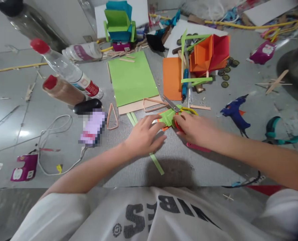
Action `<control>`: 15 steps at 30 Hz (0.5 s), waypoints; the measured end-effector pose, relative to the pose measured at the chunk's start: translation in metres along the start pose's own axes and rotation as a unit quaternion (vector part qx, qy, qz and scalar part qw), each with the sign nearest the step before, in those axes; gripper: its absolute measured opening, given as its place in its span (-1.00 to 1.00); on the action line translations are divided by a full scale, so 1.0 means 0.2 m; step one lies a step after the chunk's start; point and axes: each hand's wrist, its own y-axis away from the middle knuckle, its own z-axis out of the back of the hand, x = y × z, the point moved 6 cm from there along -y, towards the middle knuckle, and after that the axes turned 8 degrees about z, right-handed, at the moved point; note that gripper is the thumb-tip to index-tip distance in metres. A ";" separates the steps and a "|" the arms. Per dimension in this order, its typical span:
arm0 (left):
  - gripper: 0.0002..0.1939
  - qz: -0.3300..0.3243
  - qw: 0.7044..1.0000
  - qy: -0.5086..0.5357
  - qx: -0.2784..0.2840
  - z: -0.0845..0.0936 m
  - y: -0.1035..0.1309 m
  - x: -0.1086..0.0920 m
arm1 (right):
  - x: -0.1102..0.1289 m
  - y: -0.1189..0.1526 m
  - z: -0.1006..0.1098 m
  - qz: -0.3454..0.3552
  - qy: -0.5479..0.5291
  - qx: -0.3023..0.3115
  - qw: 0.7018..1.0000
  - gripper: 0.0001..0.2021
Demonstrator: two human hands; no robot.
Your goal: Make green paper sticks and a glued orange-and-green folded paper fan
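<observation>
My left hand (146, 135) is spread over the grey table, its fingertips at the left end of a small pile of green and orange paper pieces (167, 117). At the pile's right side my right hand (189, 126) has its fingers bent over the scissors (173, 104), whose blades point up and left. One scissor handle is yellow and another red handle shows beside it. Under my left hand runs a pale green paper strip (157, 164). Two wooden triangle frames lie nearby, one (113, 117) left of my hand.
Green sheet (133, 78), orange card (172, 78) and an orange-red paper model (210, 55) lie beyond my hands. Bottles (71, 72) and a phone (93, 127) are left; a blue glue gun (236, 112) and teal-handled pliers (271, 130) are right.
</observation>
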 end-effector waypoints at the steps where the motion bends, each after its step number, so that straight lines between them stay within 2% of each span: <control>1: -0.59 0.003 0.999 -0.007 0.036 -0.07 -0.08 0.00 | -0.02 0.01 -0.03 -0.014 -0.025 -0.013 0.999 -0.58; 4: -0.47 0.037 0.991 -0.007 0.125 -0.25 -0.24 0.03 | -0.08 0.04 -0.08 -0.048 -0.095 -0.085 0.991 -0.53; 6: -0.50 0.057 0.989 -0.007 0.140 -0.31 -0.30 0.05 | -0.11 0.06 -0.10 -0.088 -0.121 -0.128 0.980 -0.48; 11: -0.63 0.086 0.987 -0.024 0.133 -0.34 -0.36 0.06 | -0.20 0.07 -0.14 -0.206 -0.149 -0.134 0.958 -0.46; 15: -0.47 0.098 0.985 -0.052 0.132 -0.33 -0.38 0.02 | -0.27 0.07 -0.13 -0.233 -0.188 -0.135 0.945 -0.33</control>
